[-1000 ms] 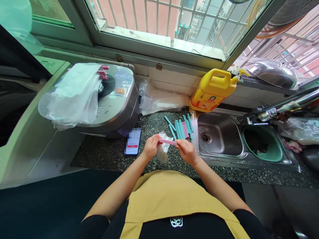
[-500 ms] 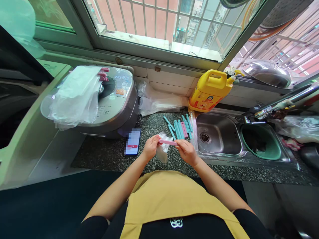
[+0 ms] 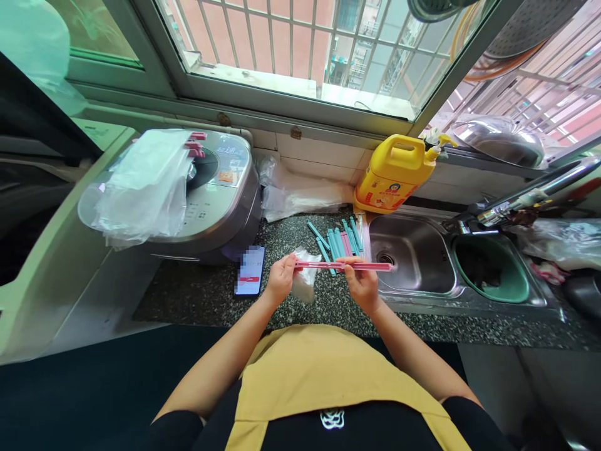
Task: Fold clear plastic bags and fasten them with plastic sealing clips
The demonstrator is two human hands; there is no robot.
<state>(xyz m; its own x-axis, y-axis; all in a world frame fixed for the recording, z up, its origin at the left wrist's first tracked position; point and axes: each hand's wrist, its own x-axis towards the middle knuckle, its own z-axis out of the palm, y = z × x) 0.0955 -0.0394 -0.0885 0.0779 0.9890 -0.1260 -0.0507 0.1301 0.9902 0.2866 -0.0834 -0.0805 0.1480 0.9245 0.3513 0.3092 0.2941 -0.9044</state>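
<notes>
The pink clip (image 3: 372,267) is plastic — smooth, glossy.

The person's two bare forearms, left (image 3: 218,356) and right (image 3: 419,362), reach forward from well-spread elbows and slant inward, so that the hands come near each other without touching. The left hand (image 3: 280,278) is drawn into a pinch, thumb and fingertips pressed together toward the right. Opposite it, the right hand (image 3: 362,285) grips likewise, its fingers curled and its thumb side turned inward.
</notes>
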